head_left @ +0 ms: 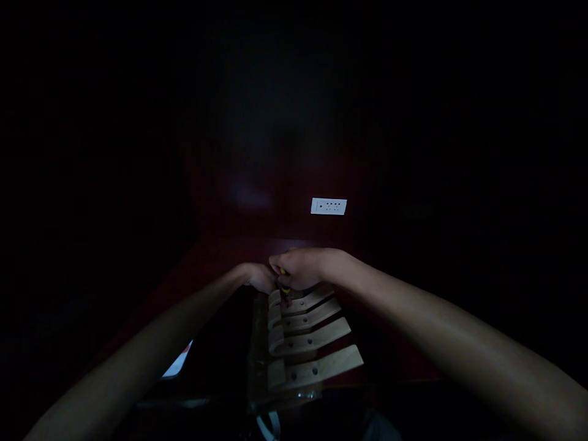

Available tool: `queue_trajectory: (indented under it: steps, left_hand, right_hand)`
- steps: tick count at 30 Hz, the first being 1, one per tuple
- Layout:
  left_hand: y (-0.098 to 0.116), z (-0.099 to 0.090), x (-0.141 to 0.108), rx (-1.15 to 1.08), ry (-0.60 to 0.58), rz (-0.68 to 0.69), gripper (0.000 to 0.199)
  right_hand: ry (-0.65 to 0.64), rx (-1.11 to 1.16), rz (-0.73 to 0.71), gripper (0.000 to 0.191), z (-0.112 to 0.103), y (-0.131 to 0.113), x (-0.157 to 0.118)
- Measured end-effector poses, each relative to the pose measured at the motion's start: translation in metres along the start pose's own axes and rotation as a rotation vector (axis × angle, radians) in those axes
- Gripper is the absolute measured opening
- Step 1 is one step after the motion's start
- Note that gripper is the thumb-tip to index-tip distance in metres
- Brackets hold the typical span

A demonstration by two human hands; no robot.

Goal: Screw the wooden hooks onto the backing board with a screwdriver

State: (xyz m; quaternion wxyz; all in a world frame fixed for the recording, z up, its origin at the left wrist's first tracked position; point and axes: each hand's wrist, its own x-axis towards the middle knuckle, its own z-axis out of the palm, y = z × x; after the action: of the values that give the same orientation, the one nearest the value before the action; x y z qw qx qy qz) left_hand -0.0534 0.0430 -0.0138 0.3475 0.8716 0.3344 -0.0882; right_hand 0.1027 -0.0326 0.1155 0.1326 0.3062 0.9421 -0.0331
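My right hand [301,267] is closed around a short hand tool with a yellow and black handle [285,288], which looks like a screwdriver. Its lower end points down at the far part of a row of pale, bent wooden strips [316,340]. Dark round spots, like screws or bolts, show in pairs on the nearer strips. Beside the tool, at the far left end of the row, is my left hand [261,277]. Its fingers are tucked down in shadow, so their grip is hidden. The strips sit on a brown base [257,367] with shiny tape at its edges.
A white wall socket plate [329,206] is on the dark reddish panel behind. Under my left forearm lies a white object with a red patch [178,362], perhaps a phone. A pale loop [270,425] hangs below the base. The surroundings are very dark.
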Motion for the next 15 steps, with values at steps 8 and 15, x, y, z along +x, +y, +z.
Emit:
queue_trajectory:
  steps: [8, 15]
  left_hand:
    - [0.0075, -0.0031, -0.0048, -0.104, -0.059, -0.079, 0.031]
    - [0.0109, -0.0027, -0.0024, -0.172, -0.156, 0.015, 0.036]
  right_hand:
    - [-0.005, -0.041, 0.069, 0.036, 0.0043, -0.0006, 0.0090]
    - [-0.085, 0.044, 0.054, 0.036, 0.0017, 0.0013, 0.0059]
